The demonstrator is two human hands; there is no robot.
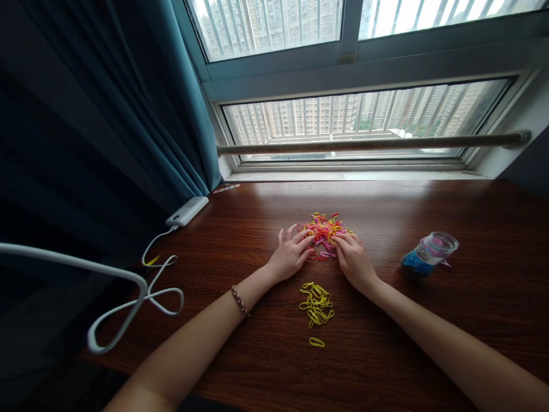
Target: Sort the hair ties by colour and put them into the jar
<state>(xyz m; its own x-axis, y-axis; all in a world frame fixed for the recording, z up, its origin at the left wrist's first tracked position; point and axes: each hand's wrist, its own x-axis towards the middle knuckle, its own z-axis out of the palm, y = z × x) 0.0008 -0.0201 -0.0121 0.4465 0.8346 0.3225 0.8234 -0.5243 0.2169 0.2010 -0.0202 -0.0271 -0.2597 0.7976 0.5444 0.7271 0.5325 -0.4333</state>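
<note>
A heap of small red, pink, orange and yellow bands (325, 230) lies on the brown wooden table (240, 229). My left hand (290, 255) rests at the heap's left side, fingers spread and touching its edge. On the right side, my right hand (354, 260) has its fingers bent together at the heap; whatever is between the fingertips is too small to tell. Nearer to me, between my forearms, lies a smaller pile of yellow bands (316, 304), with a single yellow band (317, 342) apart from it.
A clear jar with a blue label (429, 255) stands at the right. On the left are a white power bank (187, 212) with its cable, a thick white cable (128, 273) and a curtain (171, 103). A window with a rail (364, 145) is behind the table.
</note>
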